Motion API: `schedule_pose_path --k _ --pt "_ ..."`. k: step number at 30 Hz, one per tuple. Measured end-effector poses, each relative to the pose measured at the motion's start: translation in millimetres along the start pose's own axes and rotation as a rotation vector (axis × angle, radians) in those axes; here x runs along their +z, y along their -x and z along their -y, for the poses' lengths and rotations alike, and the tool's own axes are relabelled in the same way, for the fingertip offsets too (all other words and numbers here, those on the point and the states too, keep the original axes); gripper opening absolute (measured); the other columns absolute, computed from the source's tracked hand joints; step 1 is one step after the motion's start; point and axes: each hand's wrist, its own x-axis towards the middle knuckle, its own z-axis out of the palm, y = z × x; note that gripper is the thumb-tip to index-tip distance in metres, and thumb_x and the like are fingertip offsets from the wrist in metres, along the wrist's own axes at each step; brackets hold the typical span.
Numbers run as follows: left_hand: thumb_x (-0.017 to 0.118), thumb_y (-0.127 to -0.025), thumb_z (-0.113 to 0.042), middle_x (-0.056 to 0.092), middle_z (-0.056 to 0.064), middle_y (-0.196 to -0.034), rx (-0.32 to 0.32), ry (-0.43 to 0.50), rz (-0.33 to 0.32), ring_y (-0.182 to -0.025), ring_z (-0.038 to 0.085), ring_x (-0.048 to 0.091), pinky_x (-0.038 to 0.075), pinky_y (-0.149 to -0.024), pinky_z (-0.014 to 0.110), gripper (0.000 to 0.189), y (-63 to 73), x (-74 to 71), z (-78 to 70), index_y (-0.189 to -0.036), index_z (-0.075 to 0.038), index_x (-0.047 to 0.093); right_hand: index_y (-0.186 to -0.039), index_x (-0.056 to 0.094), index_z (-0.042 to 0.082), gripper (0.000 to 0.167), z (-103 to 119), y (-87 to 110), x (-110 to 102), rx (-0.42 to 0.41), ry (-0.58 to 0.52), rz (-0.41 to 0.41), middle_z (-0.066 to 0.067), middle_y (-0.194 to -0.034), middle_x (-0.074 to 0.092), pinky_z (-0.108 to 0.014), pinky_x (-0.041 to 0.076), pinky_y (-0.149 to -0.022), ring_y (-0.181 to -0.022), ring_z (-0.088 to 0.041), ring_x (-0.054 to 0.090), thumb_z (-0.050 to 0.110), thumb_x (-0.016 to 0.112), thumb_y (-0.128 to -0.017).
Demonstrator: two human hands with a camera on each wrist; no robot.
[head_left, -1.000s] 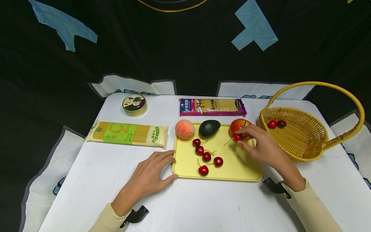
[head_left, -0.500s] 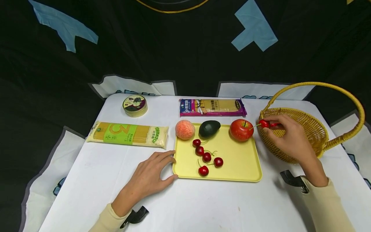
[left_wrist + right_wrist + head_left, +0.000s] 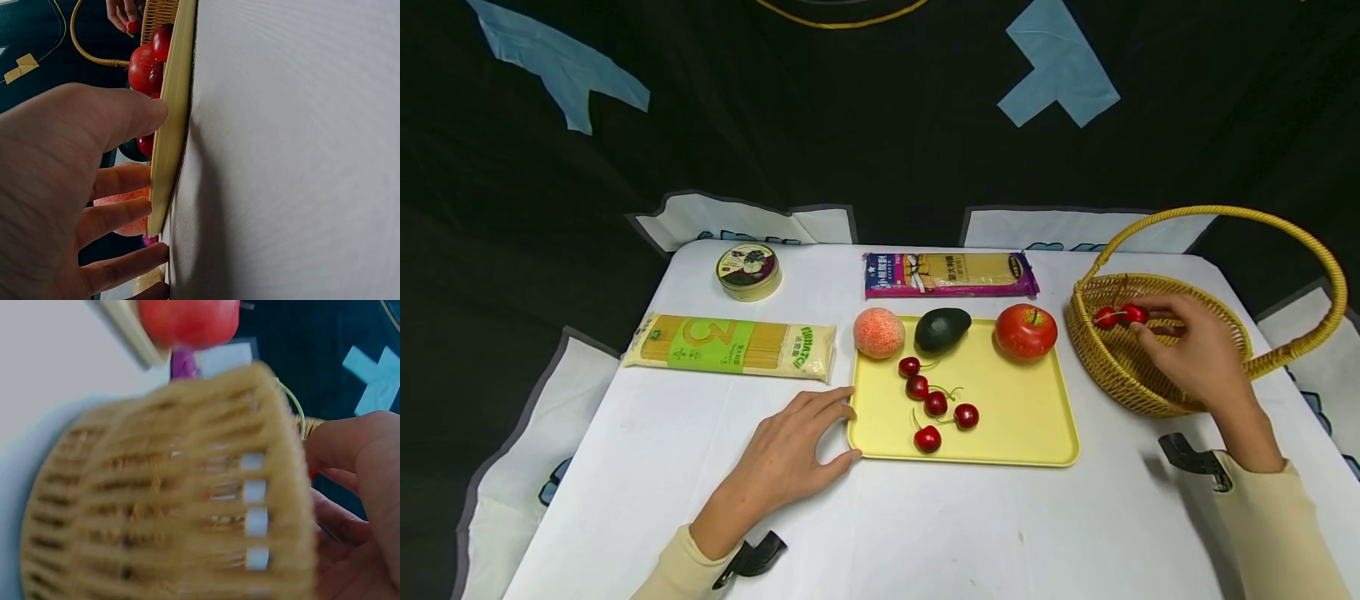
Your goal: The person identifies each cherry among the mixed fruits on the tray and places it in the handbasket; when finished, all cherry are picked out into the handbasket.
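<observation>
My right hand (image 3: 1198,350) reaches over the yellow wicker basket (image 3: 1150,400), pinching a red cherry (image 3: 1132,313) between thumb and fingers. Another cherry (image 3: 1105,317) shows in the basket beside it; the hand hides part of the inside. In the right wrist view the basket's wall (image 3: 169,500) covers most of the held cherry. My left hand (image 3: 786,450) rests at the left edge of the yellow tray (image 3: 1015,433), its thumb and fingers touching the rim. On the tray lie several cherries (image 3: 936,404), a red apple (image 3: 1026,332), a dark green avocado (image 3: 942,331) and a peach (image 3: 878,333).
A bag of spaghetti (image 3: 730,346) lies left of the tray, with a round tin (image 3: 748,272) behind it. Beyond the tray sits a purple pasta packet (image 3: 951,275). The basket's tall handle (image 3: 1285,229) arches over its right side.
My right hand has carried the cherry rightward from beside the apple, across the tray's edge, to inside the basket's rim. The left hand has stayed at the tray.
</observation>
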Motion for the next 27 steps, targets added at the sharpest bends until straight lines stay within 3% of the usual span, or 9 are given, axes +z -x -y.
schedule_pose_path --k 4,11,16,18,20,23,27 --pt "0.085 -0.088 -0.050 0.061 -0.003 -0.154 -0.002 -0.007 0.000 -0.132 0.020 0.061 0.062 -0.092 0.044 0.046 0.1 -0.4 0.4 -0.123 -0.023 0.075 -0.134 0.068 -0.001 0.039 -11 0.5 -4 0.034 0.027 0.026 -0.026 -0.126 0.067 0.002 0.031 -0.082 -0.112 -0.042 0.062 0.002 0.076 -0.096" --pt "0.085 -0.088 -0.050 0.061 -0.003 -0.154 -0.009 0.000 0.007 -0.133 0.020 0.061 0.062 -0.092 0.045 0.046 0.2 -0.5 -0.3 -0.123 -0.023 0.075 -0.134 0.066 -0.003 0.039 -27 -0.6 -7 0.070 0.061 0.067 -0.028 -0.124 0.068 -0.006 0.034 -0.079 -0.112 -0.046 0.062 0.005 0.074 -0.097" --pt "0.085 -0.089 -0.050 0.061 -0.003 -0.155 -0.008 0.003 0.012 -0.134 0.021 0.061 0.061 -0.093 0.045 0.045 0.0 -0.3 -0.8 -0.123 -0.023 0.075 -0.131 0.064 -0.006 0.038 -37 -2.1 -7 0.092 0.093 0.102 -0.031 -0.124 0.066 -0.006 0.034 -0.076 -0.109 -0.051 0.064 0.006 0.074 -0.097" --pt "0.085 -0.089 -0.050 0.061 -0.002 -0.155 -0.010 0.001 0.013 -0.134 0.021 0.061 0.061 -0.094 0.045 0.045 0.1 -0.3 -0.8 -0.123 -0.023 0.075 -0.131 0.063 -0.008 0.038 -39 -3.5 -6 0.103 0.112 0.124 -0.033 -0.126 0.065 -0.015 0.046 -0.080 -0.109 -0.052 0.064 0.007 0.074 -0.098" --pt "0.085 -0.089 -0.050 0.061 -0.002 -0.155 -0.012 -0.002 0.013 -0.134 0.021 0.061 0.061 -0.094 0.045 0.045 0.2 -0.4 -0.8 -0.123 -0.023 0.075 -0.131 0.062 -0.009 0.038 -42 -5.5 -5 0.114 0.126 0.147 -0.035 -0.127 0.063 -0.036 0.058 -0.086 -0.109 -0.054 0.064 0.009 0.073 -0.099" --pt "0.085 -0.088 -0.051 0.061 -0.002 -0.155 -0.011 -0.006 0.010 -0.134 0.021 0.061 0.061 -0.095 0.045 0.046 -0.1 -0.1 -0.7 -0.123 -0.022 0.074 -0.133 0.059 -0.010 0.039 -44 -8.4 -5 0.145 0.136 0.185 -0.037 -0.128 0.060 -0.070 0.052 -0.091 -0.111 -0.055 0.061 0.010 0.070 -0.101" --pt "0.085 -0.088 -0.051 0.061 -0.002 -0.155 -0.011 -0.004 0.010 -0.134 0.021 0.061 0.061 -0.094 0.045 0.046 -0.1 0.0 -0.7 -0.124 -0.022 0.074 -0.135 0.058 -0.010 0.040 -48 -11.9 -5 0.178 0.136 0.232 -0.037 -0.130 0.059 -0.075 0.048 -0.096 -0.113 -0.056 0.058 0.010 0.068 -0.102"
